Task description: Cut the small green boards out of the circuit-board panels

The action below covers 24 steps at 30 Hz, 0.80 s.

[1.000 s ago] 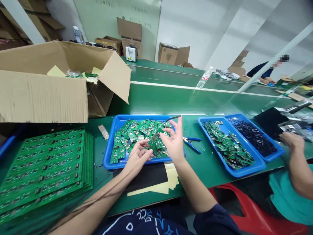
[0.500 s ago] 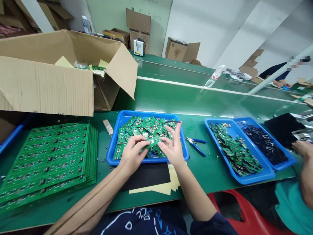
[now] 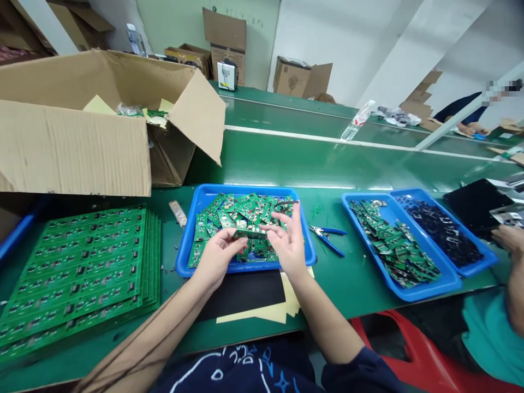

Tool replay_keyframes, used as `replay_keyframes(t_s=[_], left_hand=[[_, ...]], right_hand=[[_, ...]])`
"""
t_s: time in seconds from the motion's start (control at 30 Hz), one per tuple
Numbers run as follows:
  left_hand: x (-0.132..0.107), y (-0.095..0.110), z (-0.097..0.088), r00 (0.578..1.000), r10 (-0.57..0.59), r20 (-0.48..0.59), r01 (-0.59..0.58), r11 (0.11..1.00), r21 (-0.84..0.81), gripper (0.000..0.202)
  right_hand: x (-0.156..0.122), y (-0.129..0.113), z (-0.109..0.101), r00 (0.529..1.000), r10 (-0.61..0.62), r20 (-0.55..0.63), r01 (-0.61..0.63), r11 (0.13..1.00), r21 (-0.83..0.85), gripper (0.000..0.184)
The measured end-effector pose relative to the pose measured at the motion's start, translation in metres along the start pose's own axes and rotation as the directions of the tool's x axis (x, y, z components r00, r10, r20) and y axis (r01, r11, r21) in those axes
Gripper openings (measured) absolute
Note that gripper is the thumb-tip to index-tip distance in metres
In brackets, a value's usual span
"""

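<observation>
My left hand (image 3: 216, 259) and my right hand (image 3: 289, 243) meet over the near edge of a blue tray (image 3: 186, 251) heaped with several small green circuit boards (image 3: 233, 213). Between them they pinch one small green board (image 3: 249, 234), held nearly flat, the left at its left end and the right at its right end. The right hand's outer fingers stick up, spread. A stack of large green circuit panels (image 3: 82, 273) lies to the left of the tray.
A big open cardboard box (image 3: 82, 142) stands behind the panels. Blue-handled cutters (image 3: 327, 240) lie right of the tray. Two more blue trays (image 3: 421, 284) hold boards and dark parts. A co-worker's hand (image 3: 507, 237) is at the far right. Black and yellow sheets (image 3: 254, 297) lie under my wrists.
Both hands have lowered the small board from a tilted hold above the heap to a flatter hold near the tray's front edge. The camera has shifted slightly.
</observation>
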<state>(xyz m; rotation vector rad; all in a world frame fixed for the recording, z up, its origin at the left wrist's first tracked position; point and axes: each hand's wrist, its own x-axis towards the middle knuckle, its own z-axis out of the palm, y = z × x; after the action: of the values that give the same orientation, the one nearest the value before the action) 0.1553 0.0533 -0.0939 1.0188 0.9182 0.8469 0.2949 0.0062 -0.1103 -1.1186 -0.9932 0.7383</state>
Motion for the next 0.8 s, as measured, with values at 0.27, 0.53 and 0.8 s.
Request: replay_keyframes(t_s=[0.27, 0.53, 0.8], left_hand=[[0.006, 0.013, -0.008, 0.994, -0.005, -0.105, -0.011, 0.988, -0.155, 0.028], [-0.001, 0.019, -0.001, 0.997, -0.077, -0.018, 0.071, 0.973, -0.220, 0.022], [-0.005, 0.019, -0.004, 0.998, -0.063, 0.004, 0.063, 0.990, -0.123, 0.035]], right_hand=[[0.004, 0.001, -0.017, 0.992, -0.097, -0.082, 0.054, 0.907, -0.417, 0.050], [0.006, -0.012, -0.027, 0.936, -0.353, 0.009, 0.254, 0.654, -0.713, 0.029], [0.001, -0.005, -0.020, 0.915, -0.083, 0.395, 0.237, 0.902, -0.360, 0.065]])
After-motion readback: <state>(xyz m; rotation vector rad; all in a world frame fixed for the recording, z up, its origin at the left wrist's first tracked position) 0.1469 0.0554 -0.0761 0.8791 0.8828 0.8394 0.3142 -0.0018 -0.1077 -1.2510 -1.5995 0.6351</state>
